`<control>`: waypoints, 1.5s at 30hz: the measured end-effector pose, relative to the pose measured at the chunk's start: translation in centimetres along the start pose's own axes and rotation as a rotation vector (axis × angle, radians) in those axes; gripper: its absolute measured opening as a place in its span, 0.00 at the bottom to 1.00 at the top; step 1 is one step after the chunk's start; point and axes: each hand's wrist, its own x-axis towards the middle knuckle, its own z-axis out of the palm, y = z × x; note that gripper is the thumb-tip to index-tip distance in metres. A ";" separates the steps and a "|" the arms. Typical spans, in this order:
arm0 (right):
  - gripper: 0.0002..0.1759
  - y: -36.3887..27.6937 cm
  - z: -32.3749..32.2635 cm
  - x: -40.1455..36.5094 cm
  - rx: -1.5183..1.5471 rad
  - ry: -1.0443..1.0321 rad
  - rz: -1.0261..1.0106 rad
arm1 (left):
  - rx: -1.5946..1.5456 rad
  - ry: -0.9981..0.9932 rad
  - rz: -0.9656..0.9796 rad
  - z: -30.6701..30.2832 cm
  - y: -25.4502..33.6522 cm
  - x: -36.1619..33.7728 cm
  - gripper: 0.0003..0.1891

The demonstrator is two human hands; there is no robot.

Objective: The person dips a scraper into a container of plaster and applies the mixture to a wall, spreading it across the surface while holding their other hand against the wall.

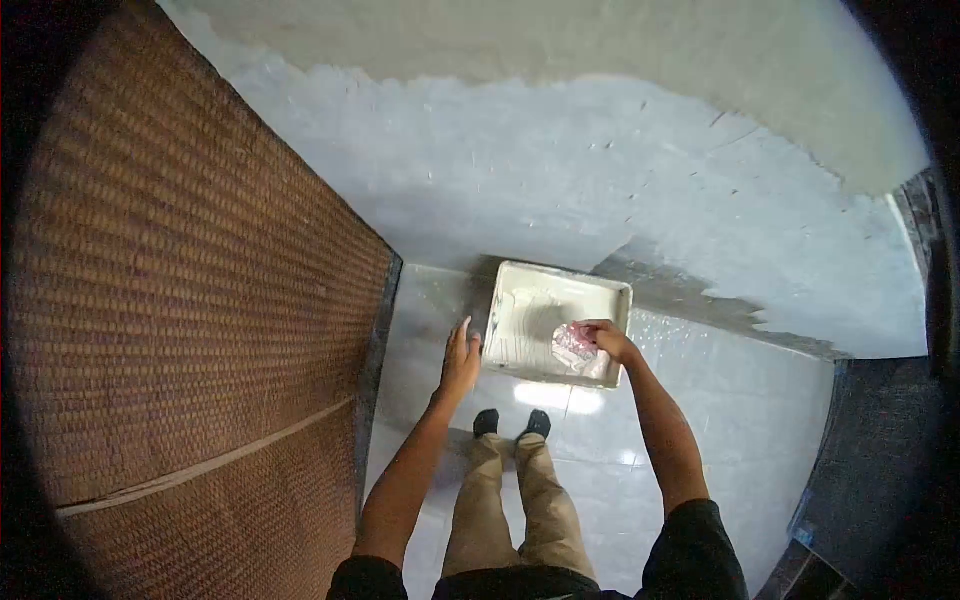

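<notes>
Fingers [464,335] of the left hand [460,362] are stretched flat and empty, just beside the left rim of the white tray [530,300], which sits on the tiled floor [720,400]. Inside its right end, the right hand [606,340] is curled closed around a pinkish rag [573,346].

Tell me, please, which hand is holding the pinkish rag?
The right hand, gripping the pinkish rag inside the white paint tray; the left hand lies open beside its left rim.
</notes>
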 end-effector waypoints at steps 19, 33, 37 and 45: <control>0.20 -32.0 -9.4 -28.1 0.854 0.282 -0.663 | -0.097 0.143 0.945 -13.3 40.6 5.2 0.24; 0.19 -52.3 -15.8 -40.1 0.712 0.446 -1.121 | -0.071 0.465 1.404 -24.3 62.2 5.6 0.27; 0.16 -62.0 -18.6 -43.5 0.589 0.474 -1.485 | -0.037 0.610 1.510 -27.6 69.0 5.2 0.28; 0.16 -79.3 -17.9 -46.5 -0.401 1.879 -1.778 | -0.001 0.799 1.620 -34.4 79.0 4.6 0.29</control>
